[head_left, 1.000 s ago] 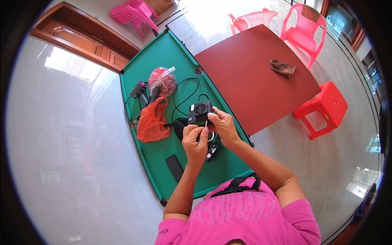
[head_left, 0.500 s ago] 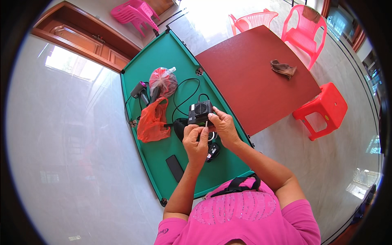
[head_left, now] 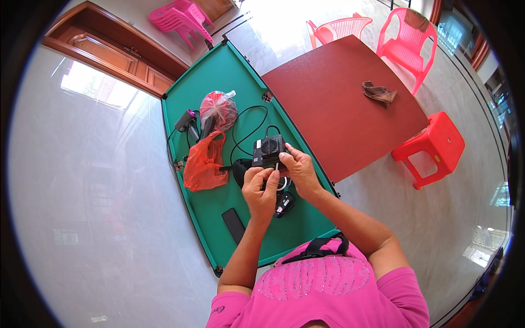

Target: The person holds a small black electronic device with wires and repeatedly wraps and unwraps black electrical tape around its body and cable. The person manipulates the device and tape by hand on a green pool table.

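My right hand grips a small black box with a round fan grille by its near right corner, thumb on top. A black cord runs from the box's far side. My left hand is closed in a pinch on the thin pale end of a white cable, right beside the box's near edge. The fingers partly hide where that end meets the box. Below the hands, on the green table, lie a small black device and a black phone-like slab. A black pouch-like thing is partly covered by my left hand.
An orange plastic bag, a clear bag with red contents and a dark hair dryer lie farther left on the raised-rim table. Adjoining it at right is a red-brown table with a brown cloth. A red stool stands beyond.
Almost nothing differs. My left hand has shifted very slightly left, still pinching the cable end, and the black box stays in my right hand.
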A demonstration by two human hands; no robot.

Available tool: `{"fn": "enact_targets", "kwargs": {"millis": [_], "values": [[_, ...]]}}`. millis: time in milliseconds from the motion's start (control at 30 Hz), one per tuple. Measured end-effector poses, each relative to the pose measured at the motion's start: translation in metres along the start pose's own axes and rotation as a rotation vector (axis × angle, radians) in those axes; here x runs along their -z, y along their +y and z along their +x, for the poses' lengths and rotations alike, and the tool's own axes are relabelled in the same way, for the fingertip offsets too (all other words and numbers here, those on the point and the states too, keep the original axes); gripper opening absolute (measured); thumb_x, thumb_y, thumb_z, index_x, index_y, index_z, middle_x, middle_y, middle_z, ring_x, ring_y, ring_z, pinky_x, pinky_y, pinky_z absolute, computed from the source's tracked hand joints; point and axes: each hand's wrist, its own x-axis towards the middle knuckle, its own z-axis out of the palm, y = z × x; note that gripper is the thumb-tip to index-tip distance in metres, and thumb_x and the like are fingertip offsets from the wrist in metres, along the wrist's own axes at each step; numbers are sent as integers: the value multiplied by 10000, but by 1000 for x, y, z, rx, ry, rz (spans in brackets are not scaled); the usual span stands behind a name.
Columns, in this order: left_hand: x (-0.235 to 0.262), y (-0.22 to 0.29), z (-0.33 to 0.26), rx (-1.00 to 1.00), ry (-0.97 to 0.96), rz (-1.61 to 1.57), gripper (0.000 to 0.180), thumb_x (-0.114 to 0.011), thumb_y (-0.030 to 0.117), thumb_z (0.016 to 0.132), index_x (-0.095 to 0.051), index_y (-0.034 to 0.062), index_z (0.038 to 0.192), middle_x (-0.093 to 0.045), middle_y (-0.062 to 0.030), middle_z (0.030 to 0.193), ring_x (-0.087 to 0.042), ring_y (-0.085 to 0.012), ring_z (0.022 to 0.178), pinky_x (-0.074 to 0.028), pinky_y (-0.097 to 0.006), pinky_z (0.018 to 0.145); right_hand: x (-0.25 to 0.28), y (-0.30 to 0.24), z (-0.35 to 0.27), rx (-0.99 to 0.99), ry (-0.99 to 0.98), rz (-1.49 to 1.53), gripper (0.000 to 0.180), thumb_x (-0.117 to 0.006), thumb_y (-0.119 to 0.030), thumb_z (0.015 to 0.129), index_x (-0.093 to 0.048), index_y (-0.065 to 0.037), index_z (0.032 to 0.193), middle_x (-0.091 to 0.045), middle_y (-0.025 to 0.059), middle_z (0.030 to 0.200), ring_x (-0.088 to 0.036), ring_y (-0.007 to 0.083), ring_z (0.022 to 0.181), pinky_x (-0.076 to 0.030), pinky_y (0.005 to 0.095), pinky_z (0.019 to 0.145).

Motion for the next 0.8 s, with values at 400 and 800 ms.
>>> {"fn": "enact_targets", "kwargs": {"millis": [400, 800], "values": [[14, -22, 13, 485, 27, -362, 321, -640, 167, 854, -479, 12, 1085, -550, -7, 863, -495, -50, 687, -381, -182, 554, 5, 7, 3, -7, -67, -53, 568, -521, -131, 892, -289, 96, 1358, -620, 108, 984, -631, 130, 747, -558, 261, 636], [4, -33, 20, 698, -49, -704, 470, -612, -14, 768, -344, -19, 1154, -585, -110, 912, -627, -151, 703, -524, -239, 553, 0, 7, -5, -2, -84, -6, 646, -580, -94, 858, -240, 112, 1367, -634, 74, 860, -624, 100, 706, -542, 224, 665]]}}
